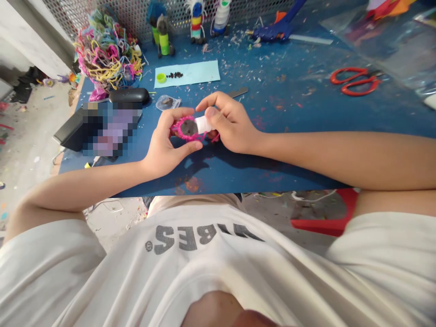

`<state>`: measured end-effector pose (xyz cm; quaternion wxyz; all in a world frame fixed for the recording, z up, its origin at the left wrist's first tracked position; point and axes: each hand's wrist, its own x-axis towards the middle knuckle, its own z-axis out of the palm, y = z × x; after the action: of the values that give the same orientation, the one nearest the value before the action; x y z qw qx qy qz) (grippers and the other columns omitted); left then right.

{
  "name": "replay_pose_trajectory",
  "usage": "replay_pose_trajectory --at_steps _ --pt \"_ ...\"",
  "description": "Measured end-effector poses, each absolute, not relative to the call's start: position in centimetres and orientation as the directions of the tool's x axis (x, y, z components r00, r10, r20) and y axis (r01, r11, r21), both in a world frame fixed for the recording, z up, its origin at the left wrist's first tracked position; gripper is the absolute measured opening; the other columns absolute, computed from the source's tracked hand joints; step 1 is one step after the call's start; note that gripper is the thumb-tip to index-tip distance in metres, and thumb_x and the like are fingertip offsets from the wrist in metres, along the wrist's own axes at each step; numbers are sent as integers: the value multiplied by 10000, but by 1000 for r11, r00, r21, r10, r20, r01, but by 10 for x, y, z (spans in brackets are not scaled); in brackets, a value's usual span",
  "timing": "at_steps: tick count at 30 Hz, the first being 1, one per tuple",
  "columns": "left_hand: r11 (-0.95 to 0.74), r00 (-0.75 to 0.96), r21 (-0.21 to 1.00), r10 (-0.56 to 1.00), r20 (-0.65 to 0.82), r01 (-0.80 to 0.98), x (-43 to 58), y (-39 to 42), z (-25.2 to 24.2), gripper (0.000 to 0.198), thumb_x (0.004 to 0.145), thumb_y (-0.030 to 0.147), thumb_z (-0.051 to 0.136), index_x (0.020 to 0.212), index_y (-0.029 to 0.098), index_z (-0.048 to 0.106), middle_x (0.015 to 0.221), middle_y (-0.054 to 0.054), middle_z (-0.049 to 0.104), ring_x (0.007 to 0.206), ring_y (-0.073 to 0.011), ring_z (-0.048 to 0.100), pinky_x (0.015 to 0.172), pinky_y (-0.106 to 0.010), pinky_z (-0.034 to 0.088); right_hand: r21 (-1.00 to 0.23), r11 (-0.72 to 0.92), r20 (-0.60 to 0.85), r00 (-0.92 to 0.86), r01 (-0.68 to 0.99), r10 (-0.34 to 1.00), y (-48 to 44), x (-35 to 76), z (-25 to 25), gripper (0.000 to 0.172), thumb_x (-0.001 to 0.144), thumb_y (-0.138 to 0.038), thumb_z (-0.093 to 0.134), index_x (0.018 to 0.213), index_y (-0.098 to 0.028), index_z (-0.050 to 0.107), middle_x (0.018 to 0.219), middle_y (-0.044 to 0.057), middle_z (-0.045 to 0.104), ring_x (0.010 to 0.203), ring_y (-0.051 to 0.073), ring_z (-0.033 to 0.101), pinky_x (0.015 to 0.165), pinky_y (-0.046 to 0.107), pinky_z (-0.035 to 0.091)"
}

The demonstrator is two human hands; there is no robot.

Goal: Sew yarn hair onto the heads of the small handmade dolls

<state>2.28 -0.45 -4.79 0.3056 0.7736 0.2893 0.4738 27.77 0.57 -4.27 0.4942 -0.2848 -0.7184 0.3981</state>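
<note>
A small doll lies sideways between my hands, with a dark round face, pink yarn hair and a white cylindrical body. Around its head curl the fingers and thumb of my left hand. My right hand grips the white body, thumb on top; the doll's lower end is hidden in the fingers. Just beyond the hands is a small clear plastic bag with something dark in it. Farther back, a light blue strip carries a green ring and several tiny black pieces.
On the left are a tangled yarn heap, a black case, a black box and a blurred phone-like item. Finished-looking dolls stand at the back. A blue glue gun and red-handled scissors lie to the right.
</note>
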Motion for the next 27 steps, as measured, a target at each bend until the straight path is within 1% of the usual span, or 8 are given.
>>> replay_pose_trajectory --at_steps 5,10,14,17,20,23,25,27 --pt "-533 348 844 803 483 60 26 -7 -33 750 888 785 1079 1364 247 864 1257 -96 880 1081 -256 840 997 -392 688 -944 247 324 -477 -219 817 5 274 -47 651 1086 -891 828 1231 -303 589 743 -78 668 527 165 638 480 313 498" --pt "-447 381 894 826 417 -9 32 -16 -19 741 873 837 1064 1246 232 855 1111 -74 884 969 -262 854 936 -412 710 -960 147 257 -540 -239 802 -1 272 -43 682 1032 -886 903 1110 -308 549 736 -69 732 563 184 735 484 296 523" --pt "-345 473 935 813 341 -80 35 -21 -12 745 916 872 1010 1206 208 839 996 -68 868 841 -241 840 822 -386 699 -947 208 313 -553 -246 773 -9 270 -38 675 1033 -859 920 1064 -300 544 802 -30 791 632 188 771 513 284 534" --pt "-291 471 951 827 307 -107 36 -21 -15 721 945 890 973 1113 203 836 1009 -73 859 893 -228 838 845 -360 696 -894 426 441 -452 -139 776 -16 271 -33 636 1082 -832 878 991 -278 580 775 -37 706 615 148 655 542 290 489" --pt "-181 443 968 863 242 -176 37 -23 -18 700 993 902 918 1074 213 831 1007 -67 841 970 -246 860 868 -358 715 -664 743 681 -343 83 647 -18 277 -32 529 1248 -707 679 975 -255 645 794 -27 658 656 138 584 619 317 465" --pt "-15 503 971 853 136 -238 37 -29 -15 683 1031 891 877 1101 213 832 859 -42 789 858 -261 864 760 -363 716 -267 942 893 -316 203 322 -11 284 -38 361 1286 -570 571 1182 -260 724 956 19 744 819 190 688 768 374 575" --pt "75 581 966 810 86 -247 37 -32 -11 675 1059 873 842 1045 199 815 790 -42 771 710 -244 819 666 -357 686 -97 961 914 -359 258 189 -3 289 -47 425 1266 -630 552 1392 -271 743 1120 68 782 992 254 754 908 453 653" --pt "130 633 960 772 59 -247 38 -34 -8 684 1090 860 790 968 187 790 759 -55 772 580 -213 745 557 -334 615 -65 947 879 -432 314 203 3 295 -58 607 1241 -787 499 1505 -304 756 1225 89 762 1112 304 770 1018 542 680"
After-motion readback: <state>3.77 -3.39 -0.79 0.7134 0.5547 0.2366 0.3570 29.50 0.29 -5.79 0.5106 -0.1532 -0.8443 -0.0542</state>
